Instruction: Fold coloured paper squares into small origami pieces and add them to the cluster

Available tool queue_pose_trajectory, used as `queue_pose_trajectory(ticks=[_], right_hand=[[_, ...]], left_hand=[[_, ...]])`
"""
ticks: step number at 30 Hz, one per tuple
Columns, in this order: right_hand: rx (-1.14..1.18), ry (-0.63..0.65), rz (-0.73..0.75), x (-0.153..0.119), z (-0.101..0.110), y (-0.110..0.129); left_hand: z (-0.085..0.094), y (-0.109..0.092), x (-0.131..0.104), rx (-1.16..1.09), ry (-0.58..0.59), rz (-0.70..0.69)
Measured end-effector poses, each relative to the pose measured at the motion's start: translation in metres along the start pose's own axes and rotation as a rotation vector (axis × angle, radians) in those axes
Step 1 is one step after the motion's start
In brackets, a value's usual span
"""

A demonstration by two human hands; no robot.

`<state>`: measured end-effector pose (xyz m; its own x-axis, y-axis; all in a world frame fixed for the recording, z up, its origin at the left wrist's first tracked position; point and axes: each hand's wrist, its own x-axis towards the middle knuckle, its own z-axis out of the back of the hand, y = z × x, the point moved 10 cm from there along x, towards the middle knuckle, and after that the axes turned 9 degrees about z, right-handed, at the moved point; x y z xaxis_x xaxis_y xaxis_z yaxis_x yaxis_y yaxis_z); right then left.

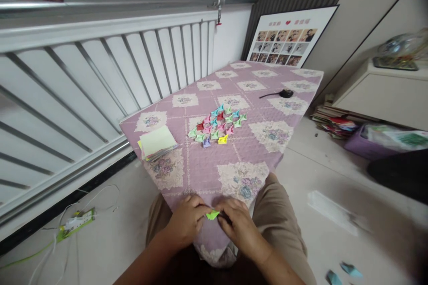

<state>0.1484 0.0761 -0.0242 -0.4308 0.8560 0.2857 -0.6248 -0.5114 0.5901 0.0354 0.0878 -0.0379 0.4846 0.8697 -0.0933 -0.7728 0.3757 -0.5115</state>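
A small folded piece of bright green paper [212, 215] is pinched between my two hands at the near edge of the table. My left hand [189, 219] grips its left end with thumb and fingers. From the right, my right hand [238, 222] holds the other end, its fingers curled. Farther up the cloth stand several small folded paper boats in rows, in green, blue, pink and red, with a yellow boat [223, 140] and a purple boat [206, 142] at the front. Left of them lies a stack of square paper sheets [158, 142], pale green on top.
A purple flowered cloth [207, 173] covers the table. A black round object with a thin tail [286, 93] lies at the far right. A white radiator [110, 71] runs along the left. On the floor are a power strip [76, 224] and blue folded papers [351, 270].
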Motion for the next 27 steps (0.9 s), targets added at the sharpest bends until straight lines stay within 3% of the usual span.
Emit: queue_pose_trajectory(ticks=[3, 7, 14, 22, 27], right_hand=[[0.024, -0.051, -0.005, -0.002, 0.002, -0.003], [0.000, -0.027, 0.006, 0.000, -0.002, -0.001], [-0.163, -0.072, -0.039, 0.007, -0.005, 0.000], [-0.231, -0.046, -0.025, 0.010, -0.007, -0.002], [-0.135, -0.005, -0.024, 0.019, -0.012, -0.008]], left_hand=[[0.003, 0.005, 0.005, -0.114, -0.003, 0.061], [0.004, 0.005, 0.009, -0.139, -0.008, 0.090], [0.011, 0.015, 0.004, -0.214, -0.094, 0.204], [0.007, 0.004, 0.008, -0.009, -0.087, 0.203], [0.007, 0.005, 0.010, -0.061, -0.119, 0.228]])
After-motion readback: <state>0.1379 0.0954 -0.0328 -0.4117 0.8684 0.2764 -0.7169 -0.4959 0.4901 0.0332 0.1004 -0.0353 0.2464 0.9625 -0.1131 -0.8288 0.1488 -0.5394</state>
